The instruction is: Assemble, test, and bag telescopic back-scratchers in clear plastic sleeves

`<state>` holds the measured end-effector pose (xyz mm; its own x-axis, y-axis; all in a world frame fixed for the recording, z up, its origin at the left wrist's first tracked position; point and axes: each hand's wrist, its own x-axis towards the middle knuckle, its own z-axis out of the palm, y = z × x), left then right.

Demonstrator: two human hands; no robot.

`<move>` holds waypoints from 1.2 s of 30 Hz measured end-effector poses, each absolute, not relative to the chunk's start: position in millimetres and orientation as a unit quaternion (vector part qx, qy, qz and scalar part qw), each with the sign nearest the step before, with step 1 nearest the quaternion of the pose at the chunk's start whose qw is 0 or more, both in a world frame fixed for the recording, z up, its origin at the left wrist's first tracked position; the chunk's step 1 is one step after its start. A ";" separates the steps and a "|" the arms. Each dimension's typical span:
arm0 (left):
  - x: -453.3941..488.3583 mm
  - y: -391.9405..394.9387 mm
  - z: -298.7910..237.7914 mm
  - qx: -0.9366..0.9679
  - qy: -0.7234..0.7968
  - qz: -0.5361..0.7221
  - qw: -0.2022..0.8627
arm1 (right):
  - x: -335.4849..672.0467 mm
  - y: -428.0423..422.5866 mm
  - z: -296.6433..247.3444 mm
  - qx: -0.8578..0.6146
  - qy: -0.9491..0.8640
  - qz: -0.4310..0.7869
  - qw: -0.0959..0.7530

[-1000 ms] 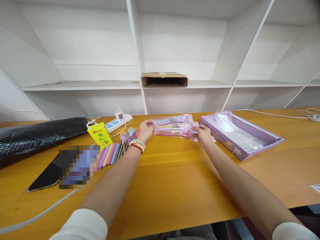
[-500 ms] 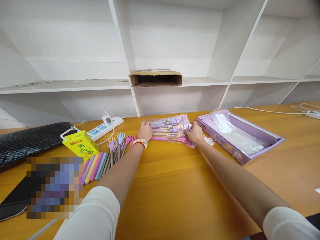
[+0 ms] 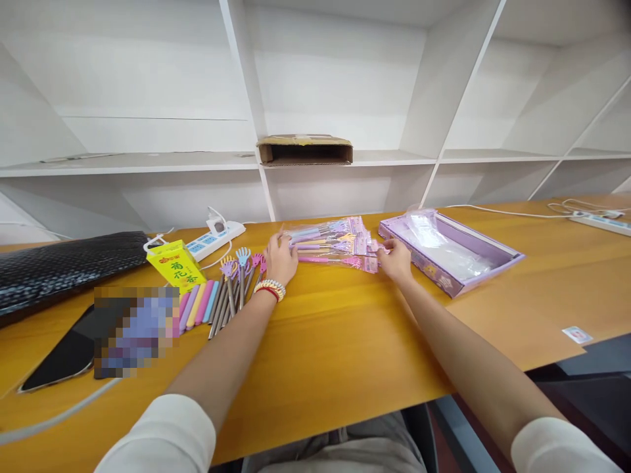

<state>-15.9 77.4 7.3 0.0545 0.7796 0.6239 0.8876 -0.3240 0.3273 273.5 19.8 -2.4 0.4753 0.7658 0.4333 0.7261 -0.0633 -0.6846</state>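
A bundle of clear plastic packets [image 3: 331, 244] holding pastel hand-shaped sticks lies on the orange table [image 3: 345, 341]. My left hand [image 3: 279, 257] grips the bundle's left end with curled fingers. My right hand [image 3: 394, 259] pinches its right end by the pink header cards. Several loose hand-shaped sticks [image 3: 224, 295] with pastel handles lie just left of my left wrist.
An open purple box [image 3: 449, 249] with clear film inside stands right of the bundle. A yellow drink carton [image 3: 173, 264], a white power strip [image 3: 217, 235], a black padded bag [image 3: 64, 264] and a dark phone [image 3: 59, 358] lie at left. White shelves hold a cardboard box [image 3: 305, 150].
Both hands stay on the packets; the bundle has shifted slightly on the table. The view has swung, showing more of the table's right edge.
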 end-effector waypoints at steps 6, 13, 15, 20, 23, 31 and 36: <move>-43.4 29.5 8.9 -0.798 -0.521 -0.300 -0.045 | 284.7 -2.1 -0.4 -0.775 -0.415 0.047 0.473; -63.2 -11.6 -0.3 -0.867 -0.454 -0.157 -0.135 | 295.1 -11.6 -7.9 -0.812 -0.427 0.033 0.397; -63.7 -14.5 -3.9 -0.863 -0.460 -0.167 -0.124 | 299.7 -13.3 -7.8 -0.826 -0.439 0.029 0.353; -63.9 -14.8 -6.4 -0.871 -0.452 -0.155 -0.116 | 302.3 -16.8 -9.9 -0.843 -0.482 0.019 0.239; -64.6 -15.6 -5.9 -0.870 -0.453 -0.155 -0.121 | 297.6 -15.9 -12.5 -0.836 -0.511 0.021 0.197; -65.1 -15.8 -6.4 -0.869 -0.453 -0.161 -0.121 | 291.2 -11.2 -15.5 -0.818 -0.565 0.022 0.109; -65.8 -15.7 -5.6 -0.868 -0.452 -0.163 -0.129 | 289.2 -12.8 -15.2 -0.828 -0.548 0.019 0.116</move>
<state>-65.8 -15.7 -5.6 0.5390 0.8256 0.1668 0.7414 -0.5590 0.3711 289.2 -12.8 -15.2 0.3993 0.9119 0.0954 0.9031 -0.3732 -0.2124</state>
